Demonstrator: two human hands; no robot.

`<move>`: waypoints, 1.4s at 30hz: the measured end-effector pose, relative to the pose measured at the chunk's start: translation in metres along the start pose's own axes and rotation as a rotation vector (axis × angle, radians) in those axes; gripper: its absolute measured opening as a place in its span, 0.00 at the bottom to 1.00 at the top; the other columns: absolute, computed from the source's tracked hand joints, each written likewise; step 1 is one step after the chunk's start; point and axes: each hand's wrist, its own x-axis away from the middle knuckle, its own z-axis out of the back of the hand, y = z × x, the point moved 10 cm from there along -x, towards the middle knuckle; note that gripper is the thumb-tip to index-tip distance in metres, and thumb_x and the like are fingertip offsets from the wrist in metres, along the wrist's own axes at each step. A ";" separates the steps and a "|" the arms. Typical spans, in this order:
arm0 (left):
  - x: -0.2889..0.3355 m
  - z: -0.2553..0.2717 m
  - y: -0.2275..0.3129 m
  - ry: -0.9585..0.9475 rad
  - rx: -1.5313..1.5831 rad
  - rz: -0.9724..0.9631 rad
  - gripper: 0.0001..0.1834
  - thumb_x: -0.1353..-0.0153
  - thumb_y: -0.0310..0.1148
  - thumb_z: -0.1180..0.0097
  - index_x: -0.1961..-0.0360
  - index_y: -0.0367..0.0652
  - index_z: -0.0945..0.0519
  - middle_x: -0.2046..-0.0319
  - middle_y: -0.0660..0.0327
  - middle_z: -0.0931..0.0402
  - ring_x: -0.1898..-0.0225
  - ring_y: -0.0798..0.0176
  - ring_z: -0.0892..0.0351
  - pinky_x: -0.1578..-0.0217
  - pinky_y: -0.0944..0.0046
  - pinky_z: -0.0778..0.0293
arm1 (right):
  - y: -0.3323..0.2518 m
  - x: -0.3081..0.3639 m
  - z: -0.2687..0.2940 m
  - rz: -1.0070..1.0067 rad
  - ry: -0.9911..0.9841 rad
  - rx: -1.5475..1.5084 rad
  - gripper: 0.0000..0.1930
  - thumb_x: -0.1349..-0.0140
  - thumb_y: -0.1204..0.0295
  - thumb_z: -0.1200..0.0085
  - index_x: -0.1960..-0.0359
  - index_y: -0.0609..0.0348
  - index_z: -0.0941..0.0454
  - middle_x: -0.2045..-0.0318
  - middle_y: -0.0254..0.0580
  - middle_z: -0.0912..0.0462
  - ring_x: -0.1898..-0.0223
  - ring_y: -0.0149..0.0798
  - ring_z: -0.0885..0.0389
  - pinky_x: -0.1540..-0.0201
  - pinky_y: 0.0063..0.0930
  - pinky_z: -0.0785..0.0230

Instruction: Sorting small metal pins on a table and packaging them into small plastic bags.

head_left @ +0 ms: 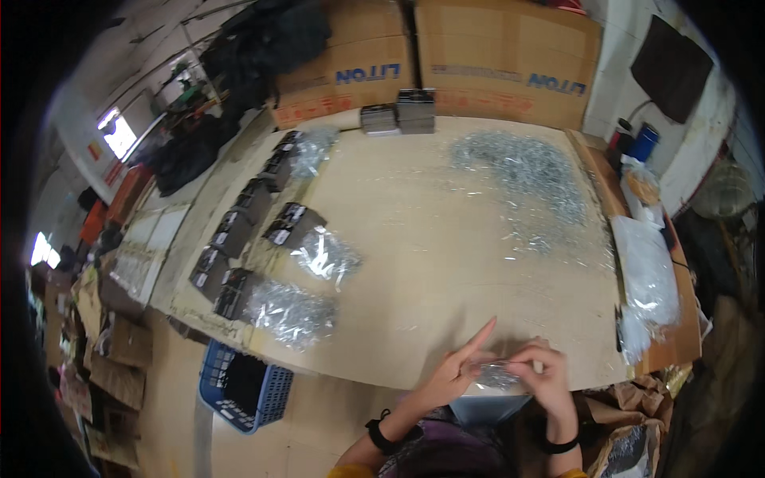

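Note:
At the near edge of the table [398,295], my left hand [454,373] and my right hand [543,373] work close together. My left index finger points up and away, while the thumb and other fingers are bent toward my right hand. My right thumb and fingertips are pinched. The fingers hide whatever small piece is between the hands, and slight blur covers it. Below the fingertips lies a small shiny silvery clump [497,376], above a grey-blue container [488,408] at the table's edge. A big loose heap of thin shiny silver pieces [518,171] spreads over the far right.
Black and grey boxes [233,233] line the left side, with clear plastic bundles [291,312] beside them. Two box stacks [416,111] stand at the back before large cardboard cartons [343,68]. White plastic bags [647,267] lie along the right edge. A blue basket [243,390] sits below left.

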 end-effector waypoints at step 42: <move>-0.006 0.037 -0.027 0.071 -0.104 0.138 0.22 0.43 0.29 0.31 0.48 0.33 0.21 0.56 0.57 0.15 0.55 0.70 0.18 0.54 0.68 0.22 | -0.017 -0.040 -0.041 0.346 0.005 0.286 0.07 0.47 0.72 0.35 0.67 0.54 0.18 0.60 0.35 0.22 0.54 0.39 0.28 0.46 0.34 0.44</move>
